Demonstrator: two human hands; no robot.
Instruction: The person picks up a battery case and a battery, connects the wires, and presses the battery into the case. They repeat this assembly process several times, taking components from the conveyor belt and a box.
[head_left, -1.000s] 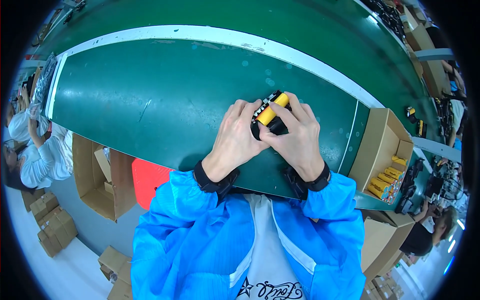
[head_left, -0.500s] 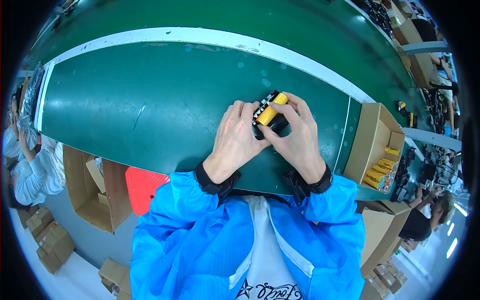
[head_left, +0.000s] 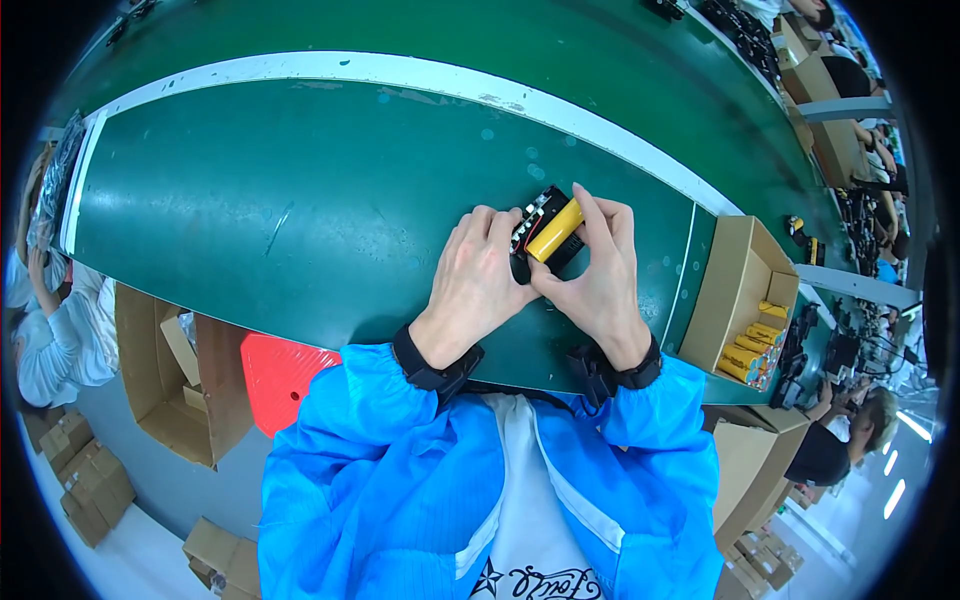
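Observation:
Above the green work surface, a yellow cylindrical battery (head_left: 555, 232) lies slanted across a black plastic housing (head_left: 548, 200) with a row of pale metal-like pieces along its left side. My right hand (head_left: 610, 280) pinches the battery, index finger at its far end and thumb at its near end. Closed around the left side of the housing is my left hand (head_left: 470, 272), whose fingertips are partly hidden behind it. Whether the battery is seated in the housing or just resting over it, I cannot tell.
To the right stands an open cardboard box (head_left: 722, 290) holding several yellow batteries (head_left: 745, 355). A red plastic stool (head_left: 285, 385) and another cardboard box (head_left: 165, 390) are beyond the table's near edge on the left. Other people work at both sides.
The battery has shifted slightly right and toward me relative to the housing. My right fingers have gone from lying across it to gripping its ends. My left hand stays around the housing.

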